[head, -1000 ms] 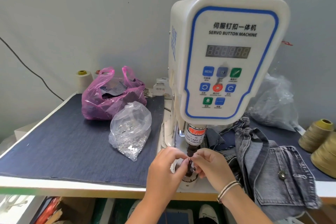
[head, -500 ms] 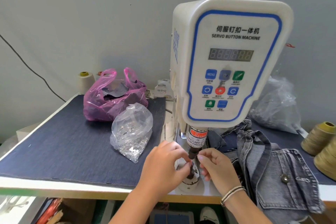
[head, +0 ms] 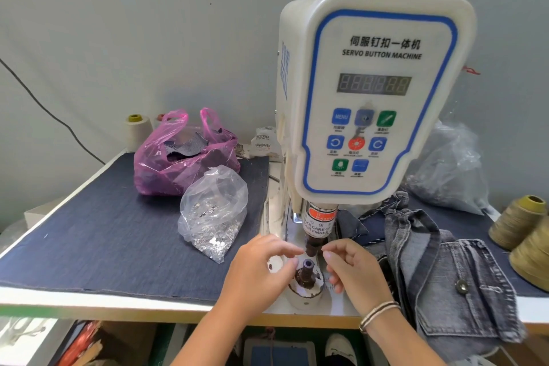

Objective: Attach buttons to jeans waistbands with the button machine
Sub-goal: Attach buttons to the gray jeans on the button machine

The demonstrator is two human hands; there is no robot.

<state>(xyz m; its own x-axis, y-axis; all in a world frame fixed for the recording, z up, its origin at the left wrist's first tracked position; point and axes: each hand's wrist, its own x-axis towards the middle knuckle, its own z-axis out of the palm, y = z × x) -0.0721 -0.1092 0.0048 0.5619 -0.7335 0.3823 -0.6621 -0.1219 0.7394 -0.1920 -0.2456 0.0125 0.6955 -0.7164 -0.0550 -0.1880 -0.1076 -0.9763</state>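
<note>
Your two hands have moved apart from the machine's post since a moment ago. Now your left hand and right hand sit on each side of the lower post, fingers loosely curled; I cannot tell if they pinch a small part. The jeans lie on the tabletop, just right of the button machine, with one button on already. No waistband is under the press yet. More buttons wait in the clear bag.
</note>
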